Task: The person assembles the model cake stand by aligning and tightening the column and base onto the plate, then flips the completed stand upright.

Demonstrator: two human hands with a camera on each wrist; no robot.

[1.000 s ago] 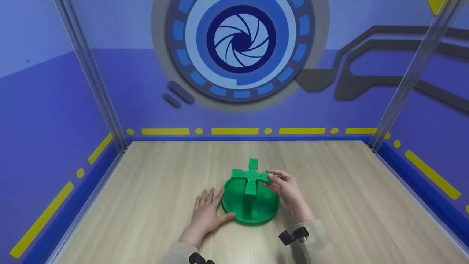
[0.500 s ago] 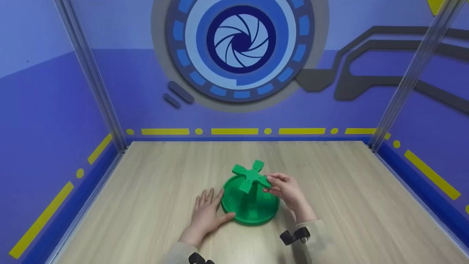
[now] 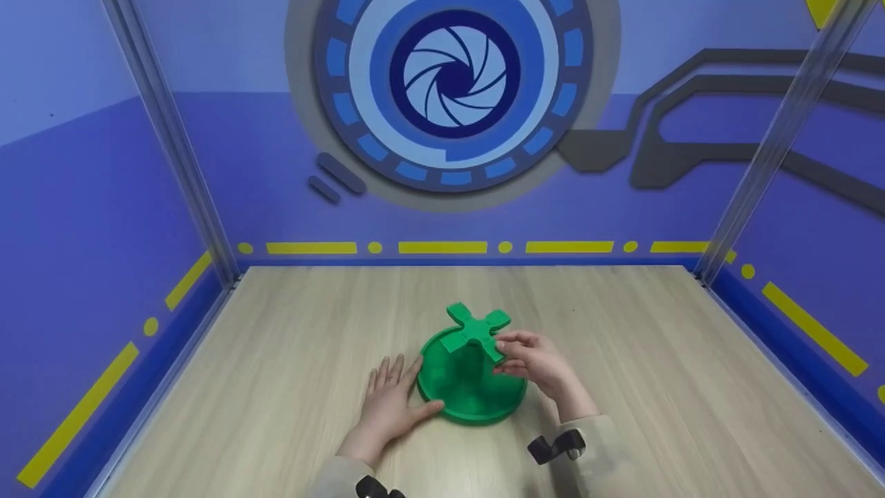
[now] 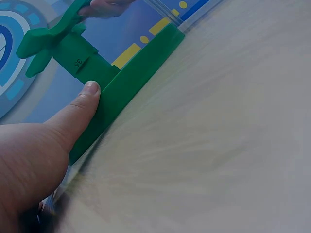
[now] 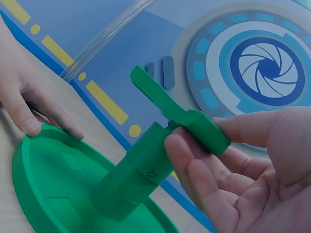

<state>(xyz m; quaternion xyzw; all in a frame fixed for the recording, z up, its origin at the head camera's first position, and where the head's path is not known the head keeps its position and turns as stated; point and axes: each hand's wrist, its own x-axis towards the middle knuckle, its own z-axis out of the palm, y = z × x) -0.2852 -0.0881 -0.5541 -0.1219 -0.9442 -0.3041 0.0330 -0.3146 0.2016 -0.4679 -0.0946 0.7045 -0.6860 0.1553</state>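
Note:
A green round tray (image 3: 474, 419) with a raised rim rests on the wooden table. From its middle rises a stepped green post (image 5: 133, 174), marked with numbers such as 32. On top of the post sits a green four-armed cross piece (image 3: 476, 330). My right hand (image 3: 546, 366) pinches the near-right arm of this cross between thumb and fingers. At the tray's left side lies my left hand (image 3: 393, 408), fingers extended and thumb (image 4: 87, 99) against the rim. In the head view, the cross and my right hand hide much of the post.
Pale wooden tabletop (image 3: 311, 318) surrounds the tray. Blue panels (image 3: 256, 180) stand behind and at both sides, with clear corner posts (image 3: 760, 152) at the back. Black wrist mounts (image 3: 556, 446) sit on both sleeves.
My right hand has turned the cross piece clockwise as seen from above, its held arm coming nearer to me. The left hand and the tray have stayed in place.

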